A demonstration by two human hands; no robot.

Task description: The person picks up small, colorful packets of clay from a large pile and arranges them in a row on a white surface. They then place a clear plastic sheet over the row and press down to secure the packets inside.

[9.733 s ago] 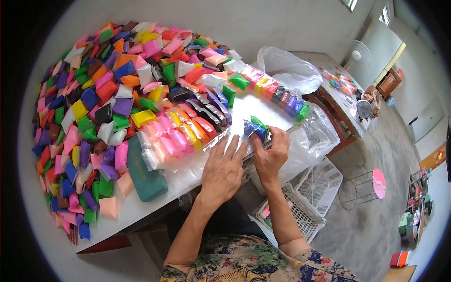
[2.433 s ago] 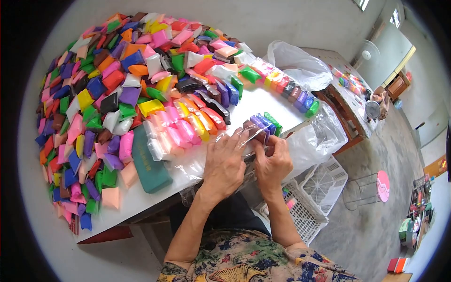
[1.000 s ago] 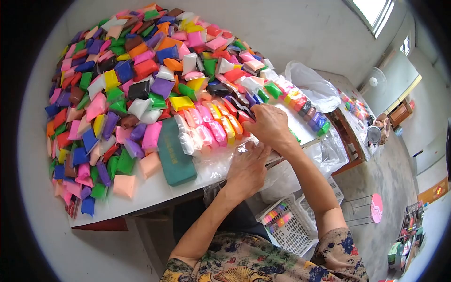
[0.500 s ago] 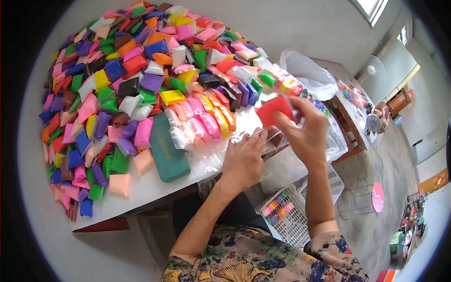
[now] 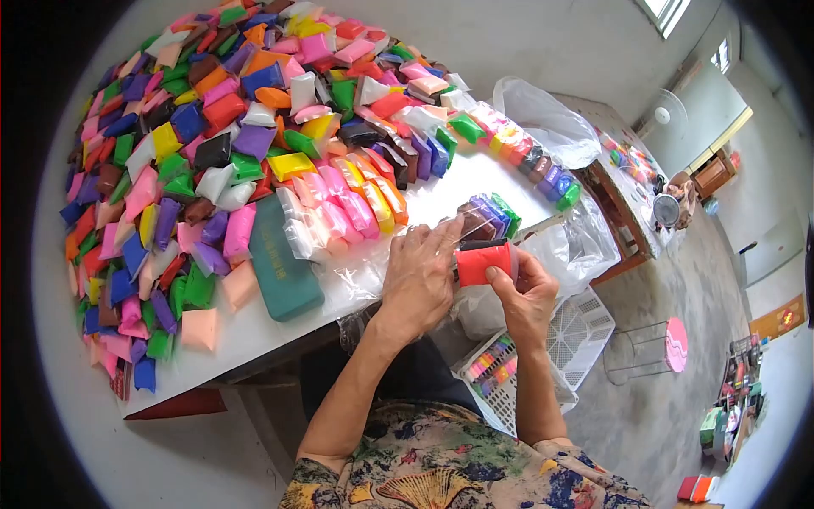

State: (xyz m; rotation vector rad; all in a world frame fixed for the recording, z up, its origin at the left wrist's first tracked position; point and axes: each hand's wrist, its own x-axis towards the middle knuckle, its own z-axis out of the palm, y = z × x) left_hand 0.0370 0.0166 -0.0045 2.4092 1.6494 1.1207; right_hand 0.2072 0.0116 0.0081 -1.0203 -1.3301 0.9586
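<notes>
My right hand (image 5: 527, 293) pinches a red packet (image 5: 485, 264) between thumb and fingers, with a black packet (image 5: 482, 244) against its far side. My left hand (image 5: 419, 276) is closed on the edge of a clear plastic bag, its fingertips close to the red packet. Just beyond the fingers, brown, purple, blue and green packets (image 5: 490, 215) stand in a row under clear film. Left of my left hand, rows of white, pink, yellow and orange packets (image 5: 354, 202) lie side by side. A green case (image 5: 287, 263) rests beside them.
A big heap of coloured packets (image 5: 203, 127) covers the table's left and back. A filled row of packets (image 5: 530, 161) lies along the far edge, near crumpled clear plastic (image 5: 551, 119). Below the table stands a white basket (image 5: 500, 382). A pink-topped stool (image 5: 675, 345) is on the floor.
My right hand has come down and toward me, bringing the red packet to the left hand's fingertips. The black packet and the row under film now show. My left hand shifted slightly left.
</notes>
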